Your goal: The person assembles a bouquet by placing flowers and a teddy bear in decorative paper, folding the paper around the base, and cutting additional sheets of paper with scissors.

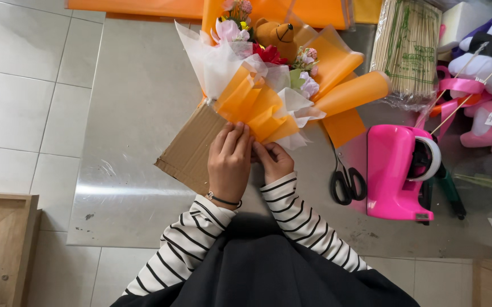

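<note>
A bouquet wrapped in orange and white paper lies pointing away from me, with pink and red flowers and a small orange bear at its top. My left hand is closed around the bouquet's lower stem end, fingers over the orange paper. Touching it on the right, my right hand pinches the same stem end from below. Under the bouquet lies a brown cardboard piece.
Black scissors lie right of my hands. A pink tape dispenser stands further right. A bundle of wooden sticks, plush toys and orange paper sheets sit at the back. A wooden box edge is at lower left.
</note>
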